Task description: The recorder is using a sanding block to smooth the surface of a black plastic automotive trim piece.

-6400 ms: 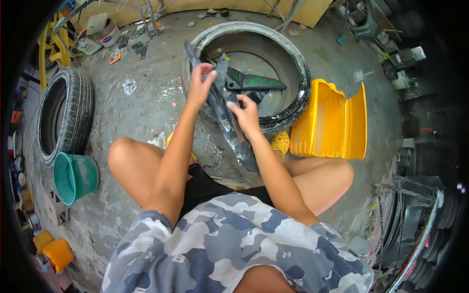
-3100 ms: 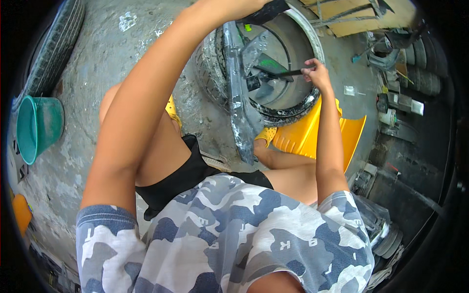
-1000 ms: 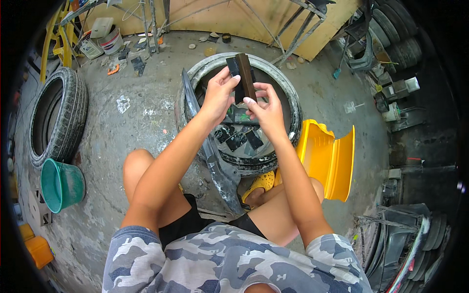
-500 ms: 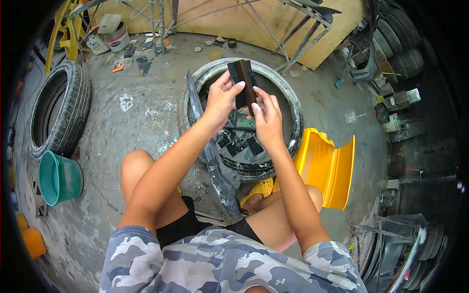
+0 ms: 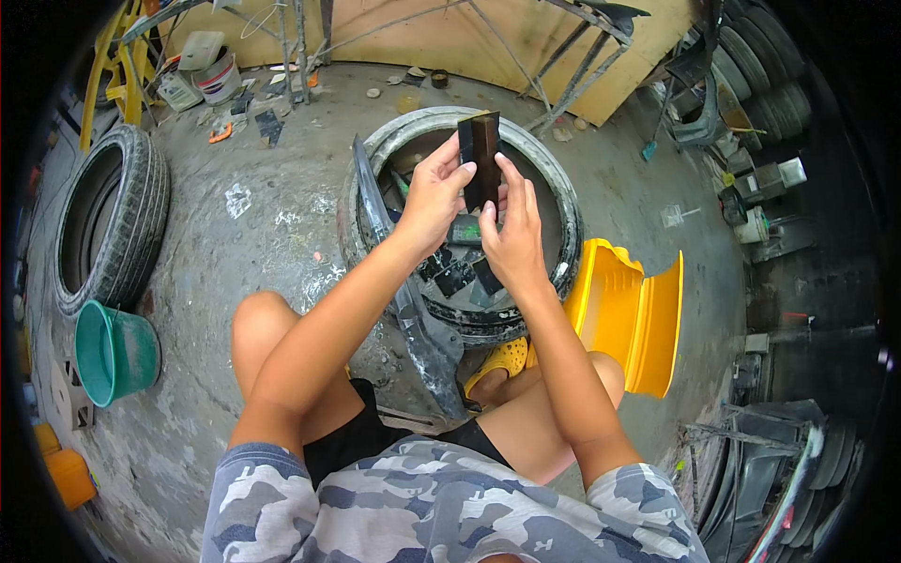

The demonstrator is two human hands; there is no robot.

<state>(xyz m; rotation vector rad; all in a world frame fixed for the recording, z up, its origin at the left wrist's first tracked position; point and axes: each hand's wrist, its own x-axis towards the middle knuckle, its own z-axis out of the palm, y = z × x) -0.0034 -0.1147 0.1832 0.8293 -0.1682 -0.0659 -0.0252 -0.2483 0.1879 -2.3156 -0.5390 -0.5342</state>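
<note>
Over the tire (image 5: 568, 202) lying in front of me, I hold up a folded piece of sandpaper (image 5: 481, 159), dark brown and black, its long side upright. My left hand (image 5: 437, 195) pinches its left edge with the thumb across the face. My right hand (image 5: 512, 230) grips the right edge and lower end, fingers partly behind it. Inside the tire lie dark sandpaper scraps (image 5: 455, 276) and a black block with green marks (image 5: 465, 231), partly hidden by my hands. A long scuffed dark plastic part (image 5: 413, 314) leans on the tire's left side, under my left forearm.
A yellow molded panel (image 5: 610, 310) lies right of the tire. On the left are another tire (image 5: 141, 216) and a green bucket (image 5: 117, 352). Metal stand legs (image 5: 577, 89) rise at the back. Stacked parts (image 5: 765, 84) line the right side.
The sandpaper has turned from a tilt to nearly upright, and its two flaps have come closer together. My hands moved slightly to the right with it.
</note>
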